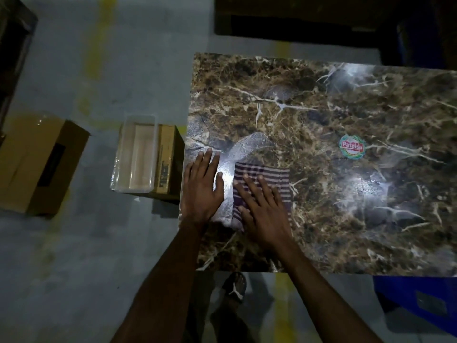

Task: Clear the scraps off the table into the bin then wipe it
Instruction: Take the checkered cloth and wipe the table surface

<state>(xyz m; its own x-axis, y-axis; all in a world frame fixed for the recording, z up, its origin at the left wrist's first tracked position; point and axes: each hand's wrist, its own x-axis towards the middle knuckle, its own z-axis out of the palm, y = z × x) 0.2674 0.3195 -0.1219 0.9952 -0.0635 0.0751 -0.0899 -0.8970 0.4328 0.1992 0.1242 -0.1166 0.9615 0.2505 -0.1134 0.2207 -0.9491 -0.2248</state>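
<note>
Nearest us, a shoe (235, 287) on the floor under the table's near edge. Up onto the table (346, 231), and both hands are flat. The right hand (265, 206) lies on the cloth (262, 179), fingers straight and spread, pressing it down rather than gripping it. The left hand (202, 184) sits just beside it on bare marble near the left edge, fingers straight and together, holding nothing.

The cloth is striped, bunched at the near-left part of the top. No scraps show on the surface that I can make out, though the busy pattern and glare could hide small bits. So this looks like the wiping stage.

Further right, a round sticker (351, 146) on the top. A wipe could catch its edge and peel it.

Off the left edge, on the floor, the clear bin (136, 154) stands beside a small box (165, 162), with a bigger carton (37, 164) further left. Risk here: a flat palm may slide over the cloth and bunch it, or a stroke leftward may push crumbs past the bin onto the floor.
</note>
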